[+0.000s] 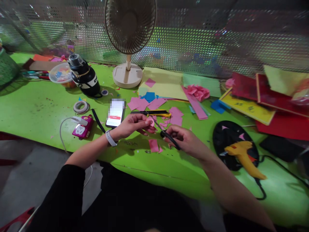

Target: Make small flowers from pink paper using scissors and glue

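My left hand [134,125] pinches a small pink paper piece [151,121] above the green table [38,109]. My right hand [184,139] grips black-handled scissors [166,134], whose thin blades reach up to the pink piece. Cut pink paper scraps [154,145] lie just below both hands. A yellow and black utility knife [158,113] rests right behind them. A white watch is on my left wrist.
A phone [116,113], pink power strip [82,127] and tape roll [80,106] lie to the left. A black bottle [85,76] and a fan [129,42] stand behind. A yellow glue gun [243,157] rests on a black mat at the right, near coloured paper sheets [246,106].
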Demonstrator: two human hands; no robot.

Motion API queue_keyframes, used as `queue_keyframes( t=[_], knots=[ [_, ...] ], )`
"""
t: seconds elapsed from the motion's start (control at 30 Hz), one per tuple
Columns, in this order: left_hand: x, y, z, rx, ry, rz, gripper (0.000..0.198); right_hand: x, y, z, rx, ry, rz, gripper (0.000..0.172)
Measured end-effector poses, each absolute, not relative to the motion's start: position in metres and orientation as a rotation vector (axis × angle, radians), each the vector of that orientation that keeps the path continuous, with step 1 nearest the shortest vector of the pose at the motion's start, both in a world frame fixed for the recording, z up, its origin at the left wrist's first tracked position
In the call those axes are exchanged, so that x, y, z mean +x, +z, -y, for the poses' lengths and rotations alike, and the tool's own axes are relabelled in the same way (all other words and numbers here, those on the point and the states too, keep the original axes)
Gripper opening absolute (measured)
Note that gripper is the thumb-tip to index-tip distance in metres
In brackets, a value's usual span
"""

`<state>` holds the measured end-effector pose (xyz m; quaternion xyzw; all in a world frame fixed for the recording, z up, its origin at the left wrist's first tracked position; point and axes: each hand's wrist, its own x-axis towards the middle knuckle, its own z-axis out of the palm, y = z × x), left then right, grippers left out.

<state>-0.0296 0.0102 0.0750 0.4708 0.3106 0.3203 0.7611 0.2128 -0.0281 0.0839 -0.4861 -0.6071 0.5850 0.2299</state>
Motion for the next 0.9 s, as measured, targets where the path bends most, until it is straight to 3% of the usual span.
queue_keyframes(
  t=[0.9],
  knots=[
    [-0.039, 0.073, -0.020, 1.041, 0.576, -0.624, 0.037, 0.211, 0.087, 0.030, -1.381, 1.599, 1.734, 0.042]
  ],
)
